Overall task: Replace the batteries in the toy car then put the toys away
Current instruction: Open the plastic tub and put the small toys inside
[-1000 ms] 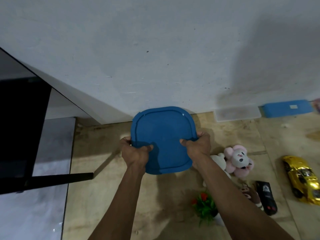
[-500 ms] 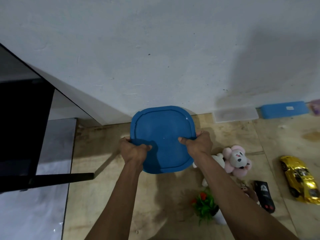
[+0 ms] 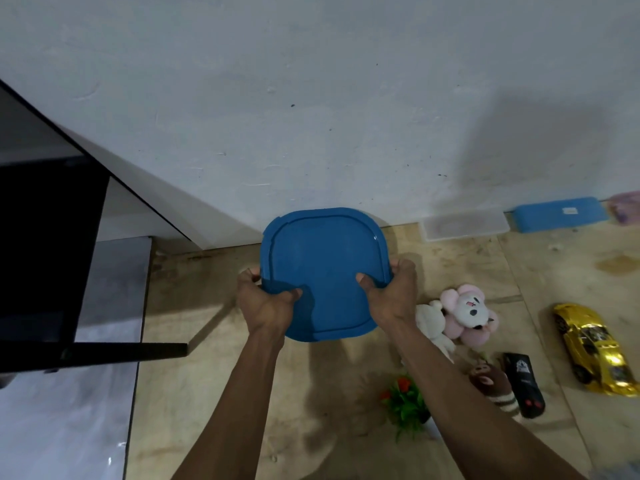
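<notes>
Both my hands hold a square blue lid (image 3: pixel 323 265) with rounded corners above the floor, near the wall. My left hand (image 3: pixel 265 303) grips its left edge, thumb on top. My right hand (image 3: pixel 391 292) grips its right edge the same way. A gold toy car (image 3: pixel 594 348) lies on the floor at the right. A black remote control (image 3: pixel 523 386) lies beside a brown plush (image 3: pixel 491 386). A pink and white plush (image 3: pixel 467 313) and a white plush (image 3: pixel 431 323) sit just right of my right forearm. Whatever is under the lid is hidden.
A small green plant with red flowers (image 3: pixel 407 403) stands by my right forearm. Against the white wall lie a clear plastic lid (image 3: pixel 464 225) and a blue box (image 3: pixel 559 214). Black furniture (image 3: pixel 52 254) fills the left side over a grey floor strip.
The lid and both hands have stayed almost still between the frames; the view has shifted slightly, so the toys sit a little further left and up.
</notes>
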A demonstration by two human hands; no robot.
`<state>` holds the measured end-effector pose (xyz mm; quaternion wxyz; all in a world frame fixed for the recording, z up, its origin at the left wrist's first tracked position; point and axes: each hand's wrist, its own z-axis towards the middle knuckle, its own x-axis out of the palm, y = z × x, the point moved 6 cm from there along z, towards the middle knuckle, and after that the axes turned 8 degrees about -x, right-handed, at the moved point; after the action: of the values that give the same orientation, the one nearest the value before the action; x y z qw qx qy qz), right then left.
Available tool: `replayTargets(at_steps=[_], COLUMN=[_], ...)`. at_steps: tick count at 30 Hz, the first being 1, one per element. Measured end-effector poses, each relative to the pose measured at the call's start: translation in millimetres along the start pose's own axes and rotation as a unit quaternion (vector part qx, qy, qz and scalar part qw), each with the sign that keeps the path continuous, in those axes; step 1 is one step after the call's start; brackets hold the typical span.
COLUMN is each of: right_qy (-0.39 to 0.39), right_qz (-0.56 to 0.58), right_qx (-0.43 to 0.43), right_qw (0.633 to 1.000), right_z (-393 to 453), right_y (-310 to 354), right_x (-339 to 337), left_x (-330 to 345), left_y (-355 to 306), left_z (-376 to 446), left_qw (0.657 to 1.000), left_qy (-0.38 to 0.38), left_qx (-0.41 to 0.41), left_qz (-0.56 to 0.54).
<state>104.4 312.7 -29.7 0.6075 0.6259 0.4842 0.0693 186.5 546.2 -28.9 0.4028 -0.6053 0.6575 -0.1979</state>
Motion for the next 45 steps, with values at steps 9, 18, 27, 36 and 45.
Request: replayTargets(at_steps=[9,18,27,36,45], right_qy=[-0.001,-0.009,0.069,0.212,0.222], right_qz=[0.003,0.041,0.04,0.016,-0.06], right_qx=[-0.016,-0.068,-0.133,-0.043,0.026], right_qw=[1.0,0.997,0.988,0.976,0.973], right_z=[0,-27,-108,-212,-224], right_y=[2,16,17,-80,-118], right_x=[-5,-8,-38,-25,-16], left_x=[0,-7,-54,-106,-108], left_y=[-1,-9,12,143,189], left_z=[-10,-37,-127,-182,-153], left_qw=[0.999,0.995,0.976,0.969,0.954], left_qy=[-0.011,-0.036,-0.095,-0.138,-0.08], left_qx=[0.017,0.088,0.182,0.071,0.023], left_qz=[0.025,0.033,0.068,0.194,0.289])
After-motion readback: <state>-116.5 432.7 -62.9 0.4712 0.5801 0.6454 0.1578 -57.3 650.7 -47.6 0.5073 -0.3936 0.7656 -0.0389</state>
